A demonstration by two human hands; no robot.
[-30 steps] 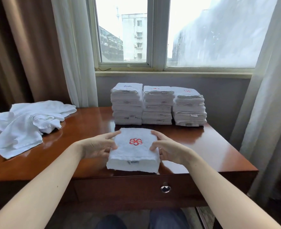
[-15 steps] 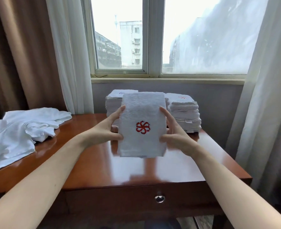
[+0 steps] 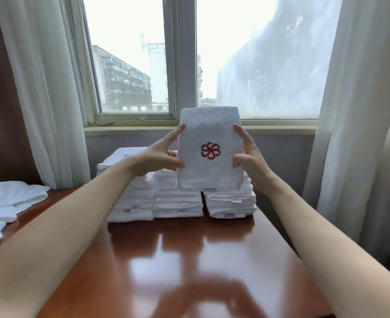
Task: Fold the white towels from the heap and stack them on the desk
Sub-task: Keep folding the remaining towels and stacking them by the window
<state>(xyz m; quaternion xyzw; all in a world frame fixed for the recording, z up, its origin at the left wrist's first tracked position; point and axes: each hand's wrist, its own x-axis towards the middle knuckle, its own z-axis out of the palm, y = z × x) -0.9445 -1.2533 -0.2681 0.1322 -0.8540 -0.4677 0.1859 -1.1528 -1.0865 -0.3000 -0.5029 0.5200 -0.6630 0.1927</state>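
Observation:
A folded white towel (image 3: pixel 210 134) with a red pinwheel logo is held upright in the air between both hands. My left hand (image 3: pixel 159 157) grips its left edge and my right hand (image 3: pixel 249 157) grips its right edge. It hangs above and in front of three stacks of folded white towels (image 3: pixel 178 203) standing side by side at the back of the desk (image 3: pixel 189 260). The towel hides the tops of the middle and right stacks. The heap of unfolded white towels (image 3: pixel 3 203) lies at the desk's left edge, partly cut off by the frame.
The glossy brown desk stands against a wall under a window sill (image 3: pixel 198 128). White curtains (image 3: pixel 359 111) hang at both sides, the right one close to the desk's right edge. A brown drape hangs at the far left.
Both hands lifted the folded towel off the desk's front, turned it upright and carried it up and away toward the stacks at the back. The view has moved closer to the stacks.

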